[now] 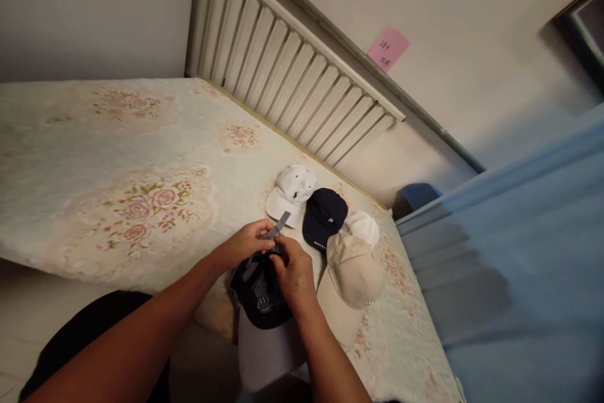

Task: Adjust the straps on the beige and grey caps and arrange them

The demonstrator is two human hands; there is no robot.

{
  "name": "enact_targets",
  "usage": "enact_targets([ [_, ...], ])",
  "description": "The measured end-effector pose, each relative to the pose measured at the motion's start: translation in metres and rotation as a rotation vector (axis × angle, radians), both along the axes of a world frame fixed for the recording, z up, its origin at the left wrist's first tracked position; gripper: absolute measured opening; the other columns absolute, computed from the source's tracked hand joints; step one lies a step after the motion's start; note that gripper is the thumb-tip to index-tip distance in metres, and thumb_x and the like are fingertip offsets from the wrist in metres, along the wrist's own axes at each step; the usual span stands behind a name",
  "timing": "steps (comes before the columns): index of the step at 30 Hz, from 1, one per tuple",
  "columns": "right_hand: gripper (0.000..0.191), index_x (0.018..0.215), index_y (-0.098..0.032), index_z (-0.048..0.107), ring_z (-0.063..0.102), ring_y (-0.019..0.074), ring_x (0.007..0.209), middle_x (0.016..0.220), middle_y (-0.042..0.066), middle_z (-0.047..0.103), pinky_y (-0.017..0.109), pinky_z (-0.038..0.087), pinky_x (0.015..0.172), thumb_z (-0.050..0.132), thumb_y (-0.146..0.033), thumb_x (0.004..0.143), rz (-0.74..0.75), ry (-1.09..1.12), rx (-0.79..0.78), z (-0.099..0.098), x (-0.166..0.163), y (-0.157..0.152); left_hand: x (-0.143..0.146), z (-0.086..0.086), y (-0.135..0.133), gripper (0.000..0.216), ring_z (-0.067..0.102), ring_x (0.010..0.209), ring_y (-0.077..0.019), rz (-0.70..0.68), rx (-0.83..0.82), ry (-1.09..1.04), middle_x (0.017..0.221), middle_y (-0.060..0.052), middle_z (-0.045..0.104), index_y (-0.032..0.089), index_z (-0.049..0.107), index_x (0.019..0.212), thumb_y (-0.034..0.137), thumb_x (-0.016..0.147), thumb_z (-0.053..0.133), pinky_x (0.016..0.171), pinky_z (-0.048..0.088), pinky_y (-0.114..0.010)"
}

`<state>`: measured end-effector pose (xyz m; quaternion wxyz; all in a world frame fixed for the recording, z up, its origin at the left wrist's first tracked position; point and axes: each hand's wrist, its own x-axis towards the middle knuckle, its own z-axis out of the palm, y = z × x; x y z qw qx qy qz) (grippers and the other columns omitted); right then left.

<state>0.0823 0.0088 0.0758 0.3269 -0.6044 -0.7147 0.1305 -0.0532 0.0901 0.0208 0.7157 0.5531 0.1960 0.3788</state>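
Observation:
A baseball cap (pixel 271 346) with a greyish brim and black inside is in front of me, its inside turned up. My left hand (pixel 250 242) pinches the cap's grey back strap (pixel 278 225), whose loose end sticks up past the fingers. My right hand (pixel 295 268) closes on the cap's back edge beside the strap, fingertips close to the left ones. Beyond and right of the hands lie a white cap (pixel 291 192) with a small dark logo, a navy cap (pixel 325 217), another white cap (pixel 362 227) partly covered, and a beige cap (pixel 356 271).
The caps lie on a bed with a floral cover (pixel 189 158). A white radiator (pixel 283 57) runs along the wall behind it, with a pink note (pixel 388 49) above. A blue curtain (pixel 519 252) hangs at the right, and a dark blue object (pixel 418 195) sits near the corner.

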Motion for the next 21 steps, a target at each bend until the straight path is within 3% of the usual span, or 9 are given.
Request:
enact_targets([
  [9, 0.021, 0.096, -0.022, 0.061, 0.060, 0.0183, 0.078, 0.089, 0.003, 0.066, 0.029, 0.044, 0.070, 0.058, -0.016, 0.076, -0.060, -0.063, -0.047, 0.003, 0.000, 0.001, -0.003, 0.009, -0.005, 0.019, 0.044, 0.060, -0.0088, -0.028, 0.006, 0.021, 0.072, 0.005, 0.053, 0.017, 0.056, 0.090, 0.028, 0.075, 0.062, 0.058, 0.033, -0.022],
  [15, 0.019, 0.092, -0.023, 0.061, 0.054, 0.0159, 0.068, 0.076, 0.000, 0.061, 0.026, 0.040, 0.061, 0.058, -0.017, 0.073, -0.070, 0.032, -0.038, 0.003, 0.005, 0.002, -0.003, 0.010, -0.005, 0.040, 0.047, 0.061, -0.0117, 0.030, -0.024, -0.050, 0.070, 0.000, 0.055, 0.015, 0.060, 0.096, 0.050, 0.090, 0.040, 0.060, 0.037, -0.025],
  [18, 0.019, 0.090, -0.022, 0.061, 0.052, 0.0155, 0.065, 0.072, -0.001, 0.059, 0.026, 0.039, 0.060, 0.058, -0.017, 0.072, -0.069, 0.070, -0.042, 0.002, 0.007, 0.003, -0.003, 0.008, -0.003, 0.038, 0.047, 0.061, -0.0108, 0.035, -0.087, -0.124, 0.071, 0.000, 0.056, 0.014, 0.061, 0.093, 0.047, 0.090, 0.041, 0.061, 0.038, -0.025],
  [21, 0.017, 0.088, -0.022, 0.062, 0.050, 0.0143, 0.062, 0.069, -0.002, 0.056, 0.026, 0.038, 0.060, 0.059, -0.017, 0.072, -0.062, 0.094, -0.049, 0.003, 0.007, 0.004, -0.004, 0.008, -0.002, 0.028, 0.045, 0.058, -0.0081, 0.004, -0.180, -0.171, 0.068, 0.002, 0.053, 0.014, 0.060, 0.095, 0.039, 0.086, 0.053, 0.058, 0.034, -0.022],
])
